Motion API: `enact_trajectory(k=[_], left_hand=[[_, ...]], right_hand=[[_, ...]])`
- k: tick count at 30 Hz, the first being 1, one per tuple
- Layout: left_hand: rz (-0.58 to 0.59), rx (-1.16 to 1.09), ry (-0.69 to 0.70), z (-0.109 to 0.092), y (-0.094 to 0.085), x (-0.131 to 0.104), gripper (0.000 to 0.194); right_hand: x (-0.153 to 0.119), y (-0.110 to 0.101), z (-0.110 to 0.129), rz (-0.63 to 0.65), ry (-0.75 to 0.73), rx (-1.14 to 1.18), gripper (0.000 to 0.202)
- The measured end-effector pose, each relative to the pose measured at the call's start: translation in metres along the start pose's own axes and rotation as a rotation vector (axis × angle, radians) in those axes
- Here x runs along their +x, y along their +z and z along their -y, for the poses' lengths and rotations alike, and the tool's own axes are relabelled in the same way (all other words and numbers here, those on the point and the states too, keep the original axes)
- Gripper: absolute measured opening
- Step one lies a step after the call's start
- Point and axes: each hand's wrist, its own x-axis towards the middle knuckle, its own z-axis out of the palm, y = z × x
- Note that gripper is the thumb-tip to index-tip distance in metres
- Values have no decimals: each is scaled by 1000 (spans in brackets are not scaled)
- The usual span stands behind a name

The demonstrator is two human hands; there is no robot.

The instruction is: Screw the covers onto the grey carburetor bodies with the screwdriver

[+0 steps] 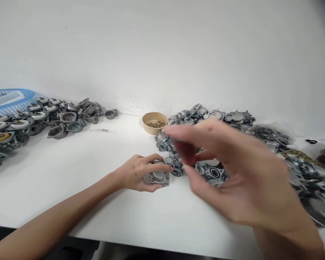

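My left hand (pixel 144 171) rests on the table with its fingers wrapped round a grey metal carburetor (pixel 160 177). A small brass-coloured screw shows at the carburetor's right edge. Closer to the camera, my right hand (pixel 241 177) is raised, blurred by motion. Its thumb and fingers close on a dark red handle (pixel 186 150), which looks like a screwdriver's; the shaft and tip cannot be made out. Behind both hands lies a heap of carburetors (pixel 165 143), partly covered by my right hand.
Brass screws (pixel 157 124) lie in a tan bowl (pixel 148 129) near the wall. At left are loose metal bowls (pixel 57 132), rows of carburetor parts with white rings (pixel 19 124) and a blue basket (pixel 29 94). More carburetors (pixel 321 206) and a clear plastic bag (pixel 276 133) stand at right.
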Motion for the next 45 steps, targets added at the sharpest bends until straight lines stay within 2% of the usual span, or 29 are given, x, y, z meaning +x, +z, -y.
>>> enact_trajectory(k=[3,6,12,16,22,29,38,45], left_hand=[[9,-43,-15,3,1,1,43],[10,-67,-32,4,1,0,43],[-20,-35,-16,5,4,-3,46],[-55,-17,-11,5,5,-3,44],[-73,-14,-2,3,5,-3,43],[-123,-4,27,4,6,-3,42],[-109,-8,27,5,6,-4,44],[-49,-31,-5,5,4,-4,43]], right_hand=[[0,-9,-14,-158,-54,95,75],[-1,-3,-27,-228,-131,155,73],[2,13,-46,-197,-170,273,63],[3,18,-54,-142,-195,268,64],[4,21,-58,-86,-198,227,61],[8,30,-57,-122,-224,277,66],[8,29,-56,-112,-251,300,61],[11,26,-58,-123,-296,347,55]])
